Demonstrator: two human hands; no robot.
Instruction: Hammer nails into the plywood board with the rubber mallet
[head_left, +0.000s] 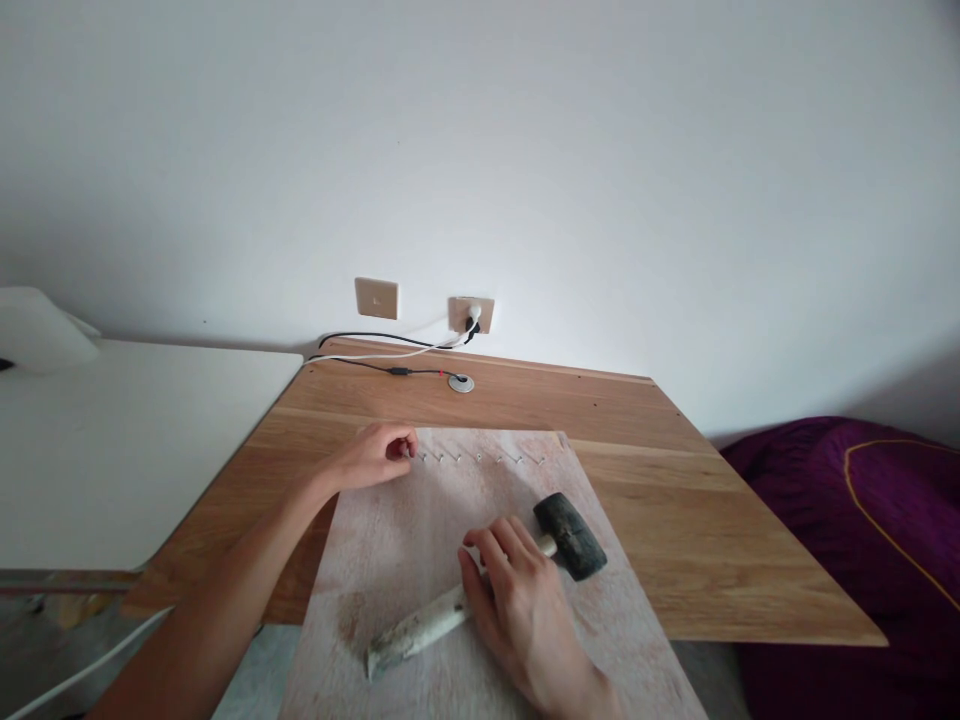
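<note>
A pale board [420, 540] lies on a wooden table [675, 500]. Several small nails [480, 458] stand in a row near the board's far edge. My left hand [371, 455] rests at the left end of that row, its fingers pinched together on something I cannot make out. A mallet with a black head [570, 535] and a worn white handle [409, 635] lies on the board. My right hand [517, 600] lies over the handle just below the head, fingers curled on it.
Black and white cables [390, 355] run from a wall socket [471, 313] along the table's back edge, by a round grommet [460, 382]. A white table [112, 440] adjoins on the left. A purple cushion [847, 540] sits at the right.
</note>
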